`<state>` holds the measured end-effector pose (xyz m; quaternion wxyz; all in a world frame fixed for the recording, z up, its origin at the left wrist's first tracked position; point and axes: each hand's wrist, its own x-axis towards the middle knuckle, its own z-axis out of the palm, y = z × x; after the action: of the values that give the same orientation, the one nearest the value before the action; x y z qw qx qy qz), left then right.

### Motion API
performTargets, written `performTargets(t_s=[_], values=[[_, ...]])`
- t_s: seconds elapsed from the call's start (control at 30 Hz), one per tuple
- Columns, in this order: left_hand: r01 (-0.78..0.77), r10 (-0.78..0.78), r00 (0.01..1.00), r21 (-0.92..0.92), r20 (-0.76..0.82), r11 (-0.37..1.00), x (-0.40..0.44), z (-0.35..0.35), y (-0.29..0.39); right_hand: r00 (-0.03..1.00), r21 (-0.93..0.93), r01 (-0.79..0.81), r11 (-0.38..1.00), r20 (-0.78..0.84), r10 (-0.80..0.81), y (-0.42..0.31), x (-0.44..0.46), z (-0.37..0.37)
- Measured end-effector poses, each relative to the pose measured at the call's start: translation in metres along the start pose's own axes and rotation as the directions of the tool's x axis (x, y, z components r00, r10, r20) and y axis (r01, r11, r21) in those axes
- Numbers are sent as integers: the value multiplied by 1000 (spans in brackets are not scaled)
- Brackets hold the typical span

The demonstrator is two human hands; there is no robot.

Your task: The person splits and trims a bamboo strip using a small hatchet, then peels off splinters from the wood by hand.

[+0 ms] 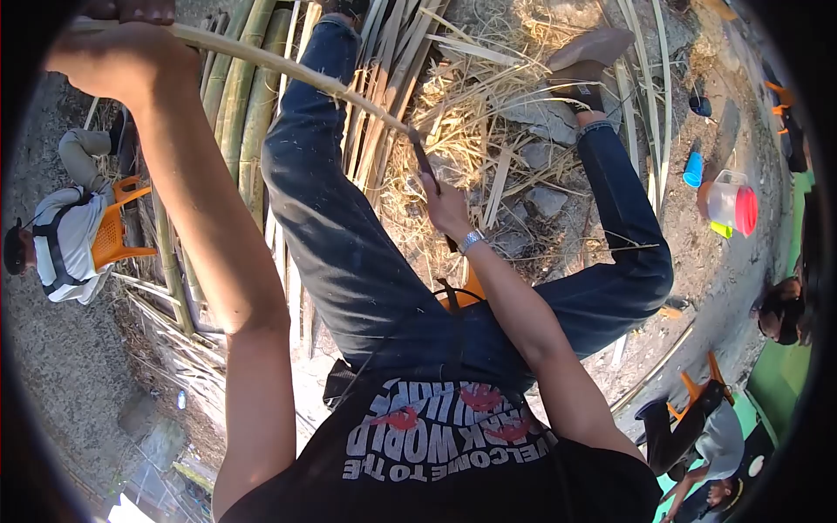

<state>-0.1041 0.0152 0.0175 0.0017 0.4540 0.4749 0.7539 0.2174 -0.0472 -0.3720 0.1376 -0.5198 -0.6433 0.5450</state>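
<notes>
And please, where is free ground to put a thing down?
Bare ground shows between the right knee and the red-lidded container, also beside the far-left orange chair. Crowded: between the legs, with shavings and split bamboo strips.

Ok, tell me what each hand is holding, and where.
Right hand: the dark tool, by the part nearer the person's body. Left hand: the pale strip, well away from the tool.

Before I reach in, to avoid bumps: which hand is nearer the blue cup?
Right hand, across the right leg from the cup; left hand is beyond the left leg.
</notes>
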Motion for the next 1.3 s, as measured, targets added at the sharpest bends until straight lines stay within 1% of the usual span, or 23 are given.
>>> performTargets(t_s=[0.03, 0.07, 0.1, 0.17, 0.23, 0.3, 0.37, 0.4, 0.43, 0.47, 0.5, 0.57, 0.63, 0.77, 0.8, 0.87, 0.97, 1.03, 1.07, 1.13, 1.17, 1.23, 1.3], values=[[19, -13, 993, 45, -116, 999, -12, 16, 10, 952, -203, -265, 942, 98, 289, 30, 20, 4], [39, -18, 975, 87, -221, 995, -13, 27, 15, 940, -22, -338, 941, 53, 338, 46, 35, 9], [17, 0, 978, 77, -210, 997, -5, 32, 13, 884, 240, -467, 851, 137, 446, -5, 26, -16], [56, -30, 980, 127, -198, 990, -15, 22, 16, 975, 104, -219, 970, 51, 215, -21, 29, -37], [59, -40, 980, 91, -197, 994, -9, 14, 13, 986, 646, -167, 745, 129, 109, -94, 8, -63], [73, -57, 984, 87, -169, 994, -8, 10, 10, 995, 861, 14, 508, 36, -88, -134, -9, -69], [78, -65, 988, 87, -140, 993, -5, 8, 7, 954, 908, 175, 380, -60, -295, -116, -14, -48], [78, -67, 990, 91, -124, 993, -5, 8, 8, 937, 810, 317, 493, -186, -297, -97, -13, -23], [74, -64, 992, 90, -108, 993, -5, 7, 9, 971, 640, 232, 733, -102, -218, -20, 3, 12], [72, -64, 994, 87, -90, 994, -6, 5, 9, 993, 278, -83, 957, 102, 57, 15, 14, 23], [70, -66, 996, 83, -54, 994, -10, 3, 10, 932, -109, -344, 933, 81, 353, 30, 20, 22], [60, -54, 994, 59, -94, 996, -9, -13, 1, 784, 301, -621, 724, 243, 571, 14, 23, 1], [85, -81, 989, 30, -121, 996, -12, -18, 7, 844, 450, -535, 715, 239, 481, -19, 26, -16], [166, -150, 964, 57, -221, 984, -12, -33, 7, 969, 729, -228, 645, 238, 74, -116, 12, -68], [174, -163, 968, 42, -193, 984, -7, -48, 1, 966, 722, -238, 649, 246, 81, -129, 3, -73], [172, -165, 972, 25, -168, 985, -3, -59, -6, 982, 853, 80, 516, 22, -189, -147, -5, -75], [141, -144, 977, -28, -160, 990, -6, -66, -9, 975, 884, 205, 420, -148, -164, -77, -6, -21], [161, -164, 970, -31, -180, 986, -8, -67, -5, 997, 538, -74, 840, 61, 49, 5, -2, 13], [150, -155, 972, -40, -178, 988, -11, -64, -2, 998, 539, -60, 840, 50, 39, 18, 4, 11], [111, -111, 974, -8, -198, 994, -16, -56, 1, 819, 400, -574, 715, 267, 508, 21, 14, 4], [103, -103, 976, -11, -192, 995, -12, -57, -1, 824, 408, -567, 716, 265, 501, 20, 25, 5], [103, -106, 981, -25, -164, 994, -16, -69, -2, 951, 87, -308, 947, 52, 305, -2, 20, -3], [78, -89, 980, -68, -177, 995, -12, -66, 1, 994, 99, -77, 992, -72, 84, -28, 16, -12]])
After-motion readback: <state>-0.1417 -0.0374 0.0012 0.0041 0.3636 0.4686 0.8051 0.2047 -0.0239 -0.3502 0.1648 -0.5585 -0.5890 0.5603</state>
